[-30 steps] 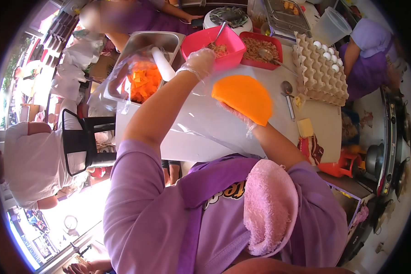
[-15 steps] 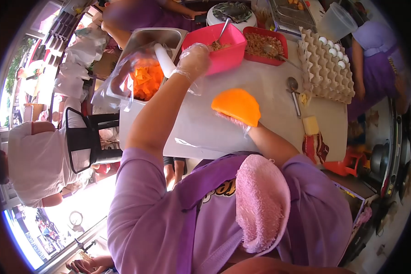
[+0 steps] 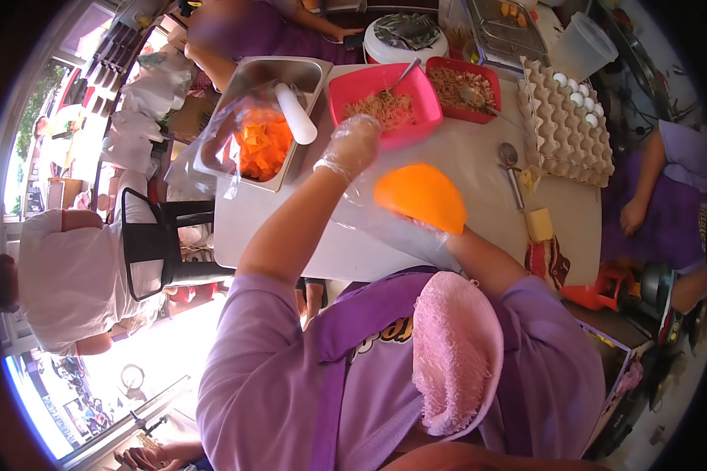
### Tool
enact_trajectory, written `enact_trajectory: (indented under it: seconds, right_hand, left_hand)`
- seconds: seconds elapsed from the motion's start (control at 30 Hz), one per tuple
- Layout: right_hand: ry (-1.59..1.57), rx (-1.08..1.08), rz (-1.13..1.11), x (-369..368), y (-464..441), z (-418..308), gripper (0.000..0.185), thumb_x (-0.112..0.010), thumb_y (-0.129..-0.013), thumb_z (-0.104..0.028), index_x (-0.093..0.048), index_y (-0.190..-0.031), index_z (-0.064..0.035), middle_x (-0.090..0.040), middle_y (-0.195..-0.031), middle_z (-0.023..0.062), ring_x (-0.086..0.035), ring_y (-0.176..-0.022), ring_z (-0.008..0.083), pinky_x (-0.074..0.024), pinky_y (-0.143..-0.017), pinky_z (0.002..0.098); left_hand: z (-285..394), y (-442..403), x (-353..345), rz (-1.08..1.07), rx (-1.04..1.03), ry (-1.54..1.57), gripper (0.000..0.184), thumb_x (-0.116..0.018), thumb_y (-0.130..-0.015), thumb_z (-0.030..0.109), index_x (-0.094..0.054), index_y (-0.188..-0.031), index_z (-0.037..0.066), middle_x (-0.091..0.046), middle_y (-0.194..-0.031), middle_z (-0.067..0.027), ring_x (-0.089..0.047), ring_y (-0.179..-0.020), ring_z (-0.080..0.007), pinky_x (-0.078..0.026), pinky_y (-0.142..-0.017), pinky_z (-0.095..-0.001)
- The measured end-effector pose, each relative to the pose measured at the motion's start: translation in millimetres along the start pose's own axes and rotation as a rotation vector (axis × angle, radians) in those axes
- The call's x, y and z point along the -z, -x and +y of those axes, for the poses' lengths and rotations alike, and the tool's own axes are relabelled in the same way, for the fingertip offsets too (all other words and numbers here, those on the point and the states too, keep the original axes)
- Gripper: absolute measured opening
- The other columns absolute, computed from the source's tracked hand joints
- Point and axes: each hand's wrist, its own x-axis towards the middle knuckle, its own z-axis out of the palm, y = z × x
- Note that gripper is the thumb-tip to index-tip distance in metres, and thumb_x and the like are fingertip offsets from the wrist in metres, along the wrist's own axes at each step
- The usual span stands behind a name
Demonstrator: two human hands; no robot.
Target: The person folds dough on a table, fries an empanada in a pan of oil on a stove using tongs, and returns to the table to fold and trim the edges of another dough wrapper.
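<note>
My left hand [image 3: 352, 147], in a clear plastic glove, is at the near left edge of a pink container [image 3: 428, 118] with shredded filling and a spoon. Its fingers look drawn together, but whatever they may hold is hidden. An orange sheet [image 3: 421, 196], curved like a half disc, lies over my gloved right hand [image 3: 430, 225], which supports it from below above the table. To the left, a metal tray [image 3: 284, 177] holds orange pieces in plastic and a white cylinder [image 3: 295, 114].
A red container [image 3: 491, 78] of chopped filling stands behind. On the right are egg trays [image 3: 565, 129], a spoon [image 3: 512, 174] and a yellow block [image 3: 540, 224]. Co-workers in purple stand at the far left [image 3: 251, 35] and right [image 3: 656, 196].
My left hand has dipped toward the near edge of the pink container, whose filling shows more. The orange sheet has tilted in my right hand. The right co-worker's arm has shifted.
</note>
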Motion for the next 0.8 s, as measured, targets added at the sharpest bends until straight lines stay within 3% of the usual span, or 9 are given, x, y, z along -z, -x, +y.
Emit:
enact_trajectory:
  seconds: [0.17, 0.27, 0.33, 0.4, 0.43, 0.5, 0.63, 0.67, 0.8]
  right_hand:
    - [0.031, 0.074, 0.117, -2, 28, -2, 0.047, -0.043, -0.092, -0.043, -0.048, -0.127, -0.012, -0.05, -0.128, 0.0139, -0.048, -0.119, 0.0364, -0.0424, -0.093, 0.0575]
    - [0.057, 0.14, 0.054, -15, 51, 0, 0.046, -0.043, -0.093, -0.04, -0.045, -0.129, -0.012, -0.048, -0.131, 0.013, -0.045, -0.122, 0.0352, -0.0406, -0.095, 0.0564]
    - [0.093, 0.188, 0.012, -23, 61, 1, 0.045, -0.044, -0.094, -0.038, -0.043, -0.13, -0.0117, -0.046, -0.133, 0.0123, -0.043, -0.123, 0.0345, -0.0398, -0.097, 0.0556]
    - [1.443, 0.522, -0.003, -32, 69, 3, 0.044, -0.047, -0.094, -0.032, -0.04, -0.132, -0.0112, -0.042, -0.136, 0.0111, -0.041, -0.125, 0.032, -0.039, -0.099, 0.0531]
    - [1.446, 0.529, -0.001, -30, 72, 2, 0.044, -0.047, -0.094, -0.032, -0.04, -0.132, -0.0112, -0.042, -0.136, 0.0111, -0.041, -0.125, 0.032, -0.039, -0.099, 0.0531]
    - [0.698, 0.421, -0.005, -24, 75, 2, 0.044, -0.051, -0.093, -0.028, -0.039, -0.132, -0.0112, -0.042, -0.135, 0.0107, -0.043, -0.124, 0.03, -0.0404, -0.099, 0.0511]
    - [0.516, 0.503, 0.027, -68, 91, 25, 0.048, -0.051, -0.092, -0.035, -0.04, -0.132, -0.0097, -0.045, -0.134, 0.0104, -0.043, -0.123, 0.0298, -0.0399, -0.1, 0.0469]
    - [0.478, 0.529, 0.006, -69, 91, 27, 0.047, -0.051, -0.092, -0.033, -0.04, -0.132, -0.0103, -0.045, -0.133, 0.01, -0.043, -0.123, 0.0298, -0.0394, -0.101, 0.0478]
    - [0.328, 0.657, -0.053, -74, 99, 21, 0.044, -0.052, -0.092, -0.027, -0.04, -0.132, -0.0128, -0.047, -0.131, 0.0085, -0.044, -0.122, 0.0295, -0.0375, -0.101, 0.0514]
  left_hand:
    - [-7, 18, -21, 0.017, -0.039, 0.067, 0.015, -0.055, -0.074, 0.009, -0.064, -0.085, 0.005, -0.063, -0.09, -0.018, -0.061, -0.086, -0.0365, -0.049, -0.074, -0.045]
    - [-5, 22, -10, -0.014, -0.066, 0.012, 0.02, -0.059, -0.076, 0.013, -0.065, -0.094, 0.006, -0.062, -0.098, -0.0183, -0.06, -0.086, -0.036, -0.049, -0.074, -0.0433]
    - [7, 36, 17, 0.063, -0.04, 0.196, 0.031, -0.062, -0.081, 0.022, -0.061, -0.109, 0.008, -0.06, -0.108, -0.017, -0.061, -0.093, -0.0311, -0.049, -0.078, -0.0403]
    - [27, 52, 49, 0.006, 0.062, 0.366, 0.036, -0.062, -0.083, 0.026, -0.058, -0.115, 0.008, -0.059, -0.112, -0.0163, -0.06, -0.098, -0.0289, -0.048, -0.082, -0.0392]
    - [34, 62, 57, -0.06, 0.168, 0.533, 0.042, -0.061, -0.085, 0.029, -0.054, -0.121, 0.007, -0.058, -0.115, -0.0157, -0.059, -0.103, -0.0266, -0.047, -0.086, -0.038]
    - [42, 76, 48, -0.091, 0.099, 0.652, 0.044, -0.06, -0.087, 0.03, -0.052, -0.122, 0.005, -0.057, -0.116, -0.0158, -0.056, -0.108, -0.0259, -0.045, -0.09, -0.0374]
    - [81, 109, 41, -0.073, -0.027, 0.935, 0.052, -0.056, -0.09, 0.03, -0.041, -0.13, 0.0, -0.048, -0.128, -0.0181, -0.046, -0.121, -0.0285, -0.039, -0.099, -0.0372]
    - [83, 109, 23, -0.078, -0.053, 1.005, 0.055, -0.053, -0.092, 0.029, -0.033, -0.134, 0.0, -0.04, -0.135, -0.0176, -0.037, -0.128, -0.029, -0.033, -0.103, -0.0377]
    - [106, 125, -6, 0.007, -0.132, 1.098, 0.052, -0.049, -0.094, 0.026, -0.031, -0.136, 0.0, -0.037, -0.137, -0.0162, -0.033, -0.13, -0.029, -0.03, -0.105, -0.038]
